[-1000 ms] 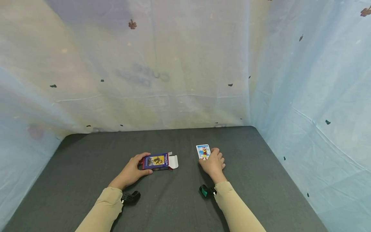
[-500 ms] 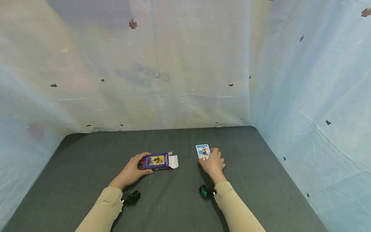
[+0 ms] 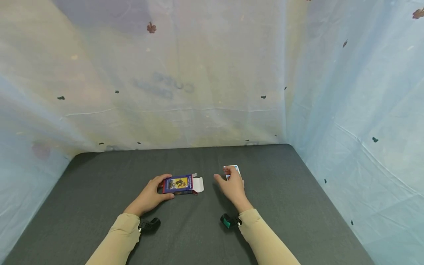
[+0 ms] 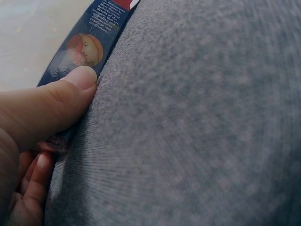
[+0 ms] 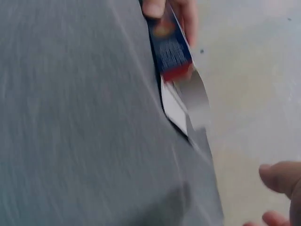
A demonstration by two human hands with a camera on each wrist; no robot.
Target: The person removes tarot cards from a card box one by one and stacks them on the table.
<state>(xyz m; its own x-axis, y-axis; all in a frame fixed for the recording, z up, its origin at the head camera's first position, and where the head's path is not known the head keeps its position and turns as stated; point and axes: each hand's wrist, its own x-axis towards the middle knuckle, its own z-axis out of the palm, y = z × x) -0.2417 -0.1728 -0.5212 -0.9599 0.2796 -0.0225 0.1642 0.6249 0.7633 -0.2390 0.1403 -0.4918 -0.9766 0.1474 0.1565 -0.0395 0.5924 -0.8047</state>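
Note:
My left hand [image 3: 149, 194] grips a blue-and-purple card box [image 3: 179, 183] by its left end, thumb on the near side and fingers at the far side. At the box's right end a white flap [image 3: 198, 184] stands open. In the left wrist view the thumb [image 4: 77, 92] presses the box's printed side. Over a picture card [image 3: 236, 168] lying on the table is my right hand [image 3: 233, 187], which covers most of it. Its thumb and fingers are spread apart with nothing between them, and the right wrist view shows the thumb [image 5: 282, 176] extended.
A dark grey cloth [image 3: 185, 232] covers the table. Pale printed curtains [image 3: 205, 73] hang along its back and sides. Each wrist wears a black strap, the left one [image 3: 149, 225] near the table's front.
My right hand has let go of the card and shifted left with its fingers spread, now hiding the card's picture. The left hand and the box have stayed in place.

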